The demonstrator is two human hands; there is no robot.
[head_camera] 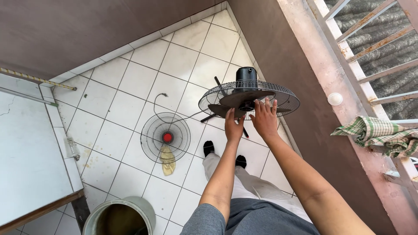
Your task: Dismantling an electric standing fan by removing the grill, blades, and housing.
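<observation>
Reaching together onto the dark fan blade (244, 101) inside the rear wire guard (285, 99) of the standing fan (246, 78), left hand (234, 127) and right hand (264, 119), each grip loose, fingers spread flat, clasping nothing. Lying left of the fan on the tiled floor (130, 78), detached front guard (166, 137) with red hub, over a yellowish cloth (167, 161). Below that guard, a bucket (119, 216).

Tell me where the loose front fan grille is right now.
In the head view, the front grille lies flat on the tiled floor, left of the hands and the fan, beside a yellow cloth and beyond the bucket.

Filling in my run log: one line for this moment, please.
left hand on fan blade | right hand on blade | front grille on floor
</observation>
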